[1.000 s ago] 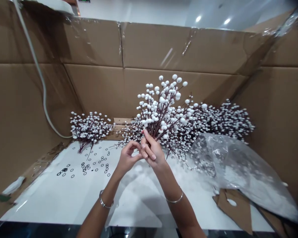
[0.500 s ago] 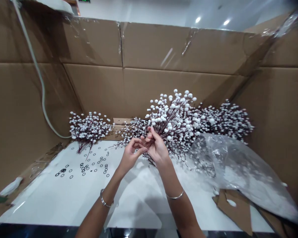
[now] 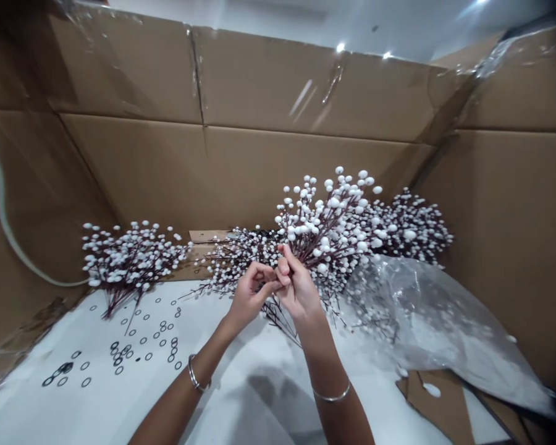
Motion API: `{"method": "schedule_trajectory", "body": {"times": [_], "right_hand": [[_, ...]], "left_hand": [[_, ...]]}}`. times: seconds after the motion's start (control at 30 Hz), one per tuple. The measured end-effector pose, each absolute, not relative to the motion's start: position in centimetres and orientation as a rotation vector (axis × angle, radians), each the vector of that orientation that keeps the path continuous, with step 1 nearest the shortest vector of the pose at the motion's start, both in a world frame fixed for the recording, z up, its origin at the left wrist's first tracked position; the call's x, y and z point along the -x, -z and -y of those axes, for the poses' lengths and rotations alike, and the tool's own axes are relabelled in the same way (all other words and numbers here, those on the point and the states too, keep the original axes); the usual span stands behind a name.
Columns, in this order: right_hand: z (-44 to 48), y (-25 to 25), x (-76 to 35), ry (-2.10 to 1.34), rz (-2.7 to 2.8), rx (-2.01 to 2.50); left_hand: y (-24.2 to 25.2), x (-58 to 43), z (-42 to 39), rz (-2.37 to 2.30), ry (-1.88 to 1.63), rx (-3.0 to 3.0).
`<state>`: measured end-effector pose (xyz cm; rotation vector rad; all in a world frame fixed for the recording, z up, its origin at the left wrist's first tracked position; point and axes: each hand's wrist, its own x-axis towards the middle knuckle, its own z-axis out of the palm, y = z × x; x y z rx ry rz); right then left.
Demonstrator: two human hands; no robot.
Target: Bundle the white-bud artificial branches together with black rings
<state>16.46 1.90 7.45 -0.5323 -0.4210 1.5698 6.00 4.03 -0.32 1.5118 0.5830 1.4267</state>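
Note:
My right hand [image 3: 300, 292] is closed around the thin brown stems of a bunch of white-berry branches [image 3: 333, 216]. The bunch fans upward above it, and bare stem ends [image 3: 280, 318] poke out below. Against its fingers, my left hand [image 3: 254, 295] makes a pinch with thumb and forefinger; whatever lies between those fingertips is too small or hidden to tell. Behind the hands, more white-berry branches [image 3: 231, 253] lie against the cardboard. Small black rings [image 3: 120, 352] are scattered over the white surface to the left of my left hand.
Cardboard walls [image 3: 143, 167] enclose the white work surface [image 3: 204, 405] at the back and both sides. Another berry bunch [image 3: 130, 256] lies at left. A clear plastic bag [image 3: 426, 315] and torn cardboard [image 3: 438, 402] are at right. A pale cable [image 3: 9, 228] hangs down the left wall.
The view has shifted, so the rings and left bunch appear farther left and lower. Both hands stay together at the stems, and more stem ends show beneath them.

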Motion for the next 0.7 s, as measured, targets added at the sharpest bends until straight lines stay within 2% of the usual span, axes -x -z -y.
{"method": "schedule_trajectory", "body": {"times": [0.17, 0.4, 0.7], "right_hand": [[-2.1, -7.2, -16.7, -1.488, 0.446, 0.561], [-1.5, -7.1, -16.2, -1.457, 0.482, 0.648], [0.5, -7.6, -15.8, -1.411, 0.744, 0.585]], "left_hand": [[0.4, -6.5, -4.2, -0.577, -1.438, -1.555], [-1.4, -4.7, -4.0, -0.501, -1.241, -1.730], [-3.3, -4.4, -2.4, -0.512, -1.275, -1.873]]}}
